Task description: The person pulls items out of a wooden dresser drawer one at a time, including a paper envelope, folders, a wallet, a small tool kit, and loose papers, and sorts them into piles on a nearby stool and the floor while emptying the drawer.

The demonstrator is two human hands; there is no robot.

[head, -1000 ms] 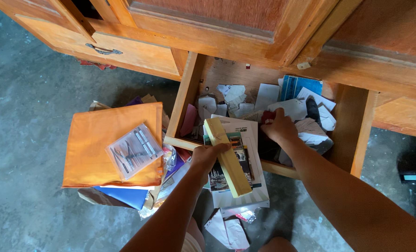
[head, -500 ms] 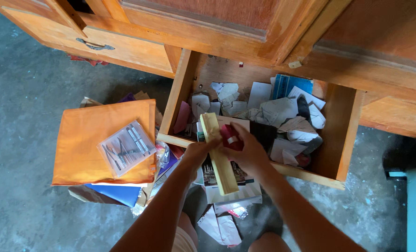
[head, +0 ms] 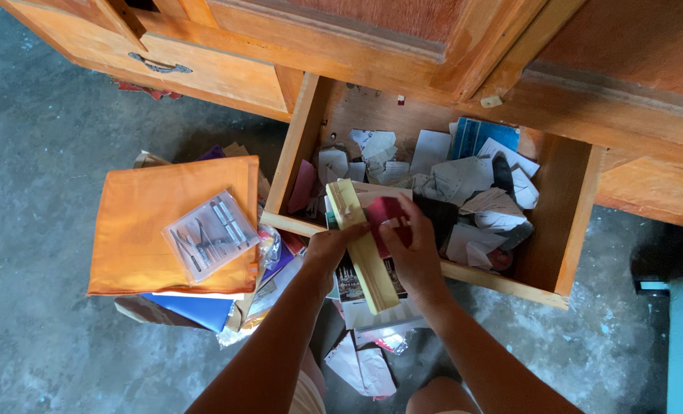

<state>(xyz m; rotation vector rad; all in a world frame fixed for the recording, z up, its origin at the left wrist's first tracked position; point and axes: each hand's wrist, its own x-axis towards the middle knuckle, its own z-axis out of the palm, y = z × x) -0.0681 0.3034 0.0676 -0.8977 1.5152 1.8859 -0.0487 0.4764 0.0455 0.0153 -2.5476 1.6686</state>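
Note:
My left hand (head: pixel 330 247) grips a bundle of papers and booklets topped by a long yellow-green box (head: pixel 361 244), held over the front edge of the open wooden drawer (head: pixel 580 222). My right hand (head: pixel 413 247) holds a small dark red booklet (head: pixel 386 213) against the top of that bundle. The drawer holds several loose white papers (head: pixel 464 181), a blue booklet (head: pixel 476 135) and a pink item (head: pixel 304 185).
An orange folder (head: pixel 143 227) with a clear pouch of small tools (head: pixel 209 233) lies on a stack left of the drawer, on the concrete floor. A shut drawer with a metal handle (head: pixel 160 64) is above it. Crumpled papers (head: pixel 363 366) lie by my knees.
My right hand has come out of the drawer's middle with the dark red booklet and joined my left hand at the bundle. The view has shifted slightly.

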